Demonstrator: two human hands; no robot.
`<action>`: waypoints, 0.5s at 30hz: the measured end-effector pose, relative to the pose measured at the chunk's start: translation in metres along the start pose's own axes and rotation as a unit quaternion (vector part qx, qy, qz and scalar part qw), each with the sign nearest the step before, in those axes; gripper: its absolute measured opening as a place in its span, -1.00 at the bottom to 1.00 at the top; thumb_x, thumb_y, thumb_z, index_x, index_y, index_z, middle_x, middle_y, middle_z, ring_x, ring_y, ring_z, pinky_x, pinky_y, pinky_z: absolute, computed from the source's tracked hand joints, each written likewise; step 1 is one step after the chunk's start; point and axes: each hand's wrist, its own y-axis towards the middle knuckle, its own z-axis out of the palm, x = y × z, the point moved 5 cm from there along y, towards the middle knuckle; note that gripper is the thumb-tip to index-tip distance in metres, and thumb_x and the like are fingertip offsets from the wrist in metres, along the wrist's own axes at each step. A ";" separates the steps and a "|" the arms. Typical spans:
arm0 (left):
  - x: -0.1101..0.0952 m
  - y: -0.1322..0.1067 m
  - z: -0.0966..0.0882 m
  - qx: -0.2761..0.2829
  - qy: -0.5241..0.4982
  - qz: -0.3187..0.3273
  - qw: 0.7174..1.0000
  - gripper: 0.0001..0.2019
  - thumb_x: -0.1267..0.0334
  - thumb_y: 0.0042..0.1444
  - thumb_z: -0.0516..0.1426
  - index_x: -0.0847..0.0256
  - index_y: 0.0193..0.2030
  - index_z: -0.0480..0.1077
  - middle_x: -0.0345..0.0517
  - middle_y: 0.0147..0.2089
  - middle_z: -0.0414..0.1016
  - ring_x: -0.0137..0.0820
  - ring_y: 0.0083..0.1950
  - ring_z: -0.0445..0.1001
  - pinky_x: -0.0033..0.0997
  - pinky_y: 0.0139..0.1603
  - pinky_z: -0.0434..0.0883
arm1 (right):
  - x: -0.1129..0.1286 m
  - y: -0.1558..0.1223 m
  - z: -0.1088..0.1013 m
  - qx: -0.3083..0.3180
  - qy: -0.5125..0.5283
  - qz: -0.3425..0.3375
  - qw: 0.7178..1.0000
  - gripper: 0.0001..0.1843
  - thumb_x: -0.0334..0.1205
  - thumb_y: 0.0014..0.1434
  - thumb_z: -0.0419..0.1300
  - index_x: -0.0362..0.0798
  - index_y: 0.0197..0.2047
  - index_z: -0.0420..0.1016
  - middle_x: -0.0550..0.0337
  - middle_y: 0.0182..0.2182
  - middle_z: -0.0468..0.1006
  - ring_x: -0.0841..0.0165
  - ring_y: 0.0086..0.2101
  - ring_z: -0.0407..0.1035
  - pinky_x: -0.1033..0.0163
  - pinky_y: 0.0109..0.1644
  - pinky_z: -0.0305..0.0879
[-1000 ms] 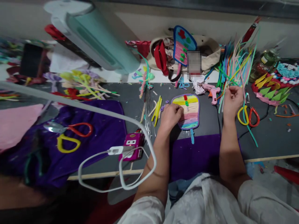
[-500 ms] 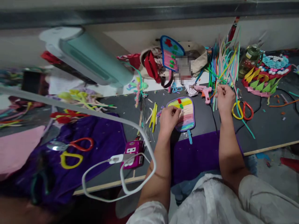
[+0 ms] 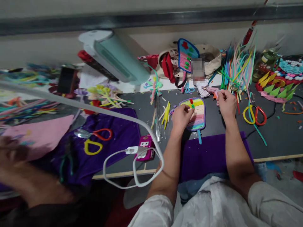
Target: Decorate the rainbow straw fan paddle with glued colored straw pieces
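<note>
My left hand is above the left part of a striped ice-pop shape, made of yellow, cream, pink and blue pipe cleaners with a purple edge and a blue stick. Its thumb and finger are pinched together; whatever is between them is too small to make out. Small red and green tufts sit near the top of the shape. My right hand has its fingers closed around the back of a pink glue gun, whose nozzle points left. The hand hides most of the gun's handle.
Red-and-yellow scissors lie on the right, near a bundle of pipe cleaners. A purple cloth covers the front edge. A white cable loops beside my left arm from a magenta power strip. Another person's arm is at lower left.
My right hand has moved from beside the pipe-cleaner bundle onto the glue gun. My left hand stays pinched over the ice-pop shape. The other person's arm has come further into view.
</note>
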 end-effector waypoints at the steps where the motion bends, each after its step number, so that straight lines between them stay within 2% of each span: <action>1: 0.006 0.001 -0.010 -0.031 -0.019 -0.011 0.999 -0.79 0.11 0.17 0.21 0.22 -0.25 0.52 -0.11 -0.32 0.57 -0.34 -0.29 0.47 -0.41 -0.27 0.28 | 0.000 0.000 0.001 0.003 0.003 0.000 1.000 -0.72 -0.05 0.37 0.09 0.01 -0.27 0.52 0.20 -0.46 0.58 0.27 -0.40 0.50 0.17 -0.22 0.41; 4: 0.035 0.005 -0.044 -0.120 -0.045 -0.063 0.990 -0.79 0.17 0.19 0.15 0.24 -0.27 0.55 -0.12 -0.32 0.59 -0.38 -0.32 0.47 -0.44 -0.27 0.29 | -0.001 -0.001 0.006 0.011 0.011 0.005 1.000 -0.74 -0.07 0.35 0.10 0.01 -0.26 0.53 0.19 -0.46 0.59 0.25 -0.40 0.51 0.14 -0.20 0.42; 7: 0.065 0.005 -0.066 -0.135 0.024 -0.150 0.979 -0.80 0.24 0.14 0.17 0.26 -0.24 0.61 -0.08 -0.29 0.64 -0.33 -0.29 0.51 -0.41 -0.27 0.28 | 0.001 -0.004 0.014 0.023 0.017 -0.002 1.000 -0.78 -0.11 0.34 0.10 0.01 -0.19 0.53 0.17 -0.41 0.61 0.24 -0.39 0.52 0.13 -0.20 0.42; 10: 0.076 0.004 -0.066 -0.088 0.090 -0.181 0.975 -0.79 0.26 0.14 0.18 0.23 -0.19 0.64 -0.03 -0.20 0.68 -0.26 -0.21 0.56 -0.38 -0.26 0.29 | 0.005 -0.009 0.021 0.037 0.013 -0.017 0.999 -0.83 -0.15 0.31 0.11 0.02 -0.18 0.51 0.16 -0.37 0.63 0.24 -0.37 0.52 0.15 -0.21 0.39; 15: 0.071 0.003 -0.055 -0.028 0.161 -0.171 0.972 -0.75 0.32 0.15 0.17 0.18 -0.11 0.66 0.00 -0.11 0.70 -0.18 -0.07 0.59 -0.34 -0.14 0.35 | 0.011 -0.012 0.026 0.054 0.010 -0.034 0.998 -0.86 -0.21 0.27 0.11 0.02 -0.24 0.49 0.14 -0.34 0.62 0.24 -0.32 0.52 0.16 -0.17 0.36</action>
